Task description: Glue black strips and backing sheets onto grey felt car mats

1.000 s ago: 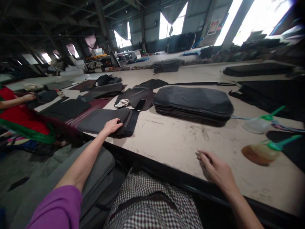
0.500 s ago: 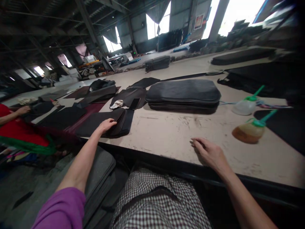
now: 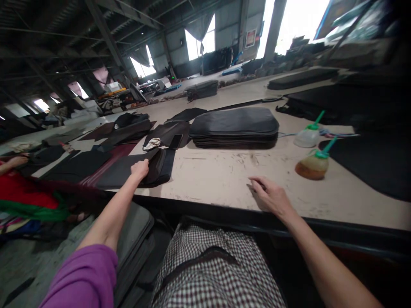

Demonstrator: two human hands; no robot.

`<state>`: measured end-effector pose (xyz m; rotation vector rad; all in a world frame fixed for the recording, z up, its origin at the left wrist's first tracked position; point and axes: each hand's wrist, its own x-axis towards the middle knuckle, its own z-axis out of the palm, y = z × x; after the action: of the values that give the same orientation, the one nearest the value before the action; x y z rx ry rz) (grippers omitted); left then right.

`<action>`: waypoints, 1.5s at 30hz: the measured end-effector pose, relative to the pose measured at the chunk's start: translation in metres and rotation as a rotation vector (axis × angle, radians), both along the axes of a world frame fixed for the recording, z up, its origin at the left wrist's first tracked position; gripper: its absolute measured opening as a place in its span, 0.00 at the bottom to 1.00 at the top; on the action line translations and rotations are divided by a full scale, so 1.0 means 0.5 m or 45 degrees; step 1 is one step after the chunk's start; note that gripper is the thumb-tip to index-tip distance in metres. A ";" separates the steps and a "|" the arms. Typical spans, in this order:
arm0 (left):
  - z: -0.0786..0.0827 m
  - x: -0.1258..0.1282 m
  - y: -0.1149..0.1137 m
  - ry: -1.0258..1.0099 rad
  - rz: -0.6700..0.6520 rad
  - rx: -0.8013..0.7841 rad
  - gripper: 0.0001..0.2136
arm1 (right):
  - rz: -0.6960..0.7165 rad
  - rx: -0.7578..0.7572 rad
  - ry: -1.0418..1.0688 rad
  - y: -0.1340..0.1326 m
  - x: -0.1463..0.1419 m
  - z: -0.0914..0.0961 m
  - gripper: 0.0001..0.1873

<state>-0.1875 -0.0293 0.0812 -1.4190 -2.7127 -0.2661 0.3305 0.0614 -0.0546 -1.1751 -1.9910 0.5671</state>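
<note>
Pretty dim indoors, dark metal-beamed ceiling (image 3: pixel 48 38) basically murk. Daylight pours through big blown-out white opening (image 3: pixel 300 25) at upper right, totally clipped. Dull sheen on stack of black rounded flat panels (image 3: pixel 234 120). Soft shadow under bare right hand (image 3: pixel 271 194). Co-worker's red-and-green clothing (image 3: pixel 25 192) kinda smeary; upper right corner goes black, right forearm (image 3: pixel 324 256) stretched wide-angle style.

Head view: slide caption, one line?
Left hand on a pile of dark sheets, right hand at the pale tabletop, two green-topped bottles farther right.
</note>
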 end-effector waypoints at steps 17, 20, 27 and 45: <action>0.348 0.218 -0.053 -0.768 -0.625 1.379 0.16 | 0.049 -0.755 0.990 -0.043 0.001 0.110 0.30; 0.175 0.262 -0.016 -1.279 -0.535 1.336 0.17 | 0.021 -0.920 1.211 -0.047 0.030 0.105 0.34; -0.137 0.270 -0.010 -1.115 -0.206 0.561 0.24 | -0.386 -0.579 0.832 -0.057 0.110 0.057 0.42; -0.231 0.397 0.056 0.210 -1.301 0.042 0.29 | -0.924 0.031 0.048 0.122 0.194 0.024 0.42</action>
<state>0.0111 -0.0012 -0.0344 -2.5306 -1.6219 -0.2097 0.4274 0.1224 -0.0426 -1.7233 -1.3847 0.1836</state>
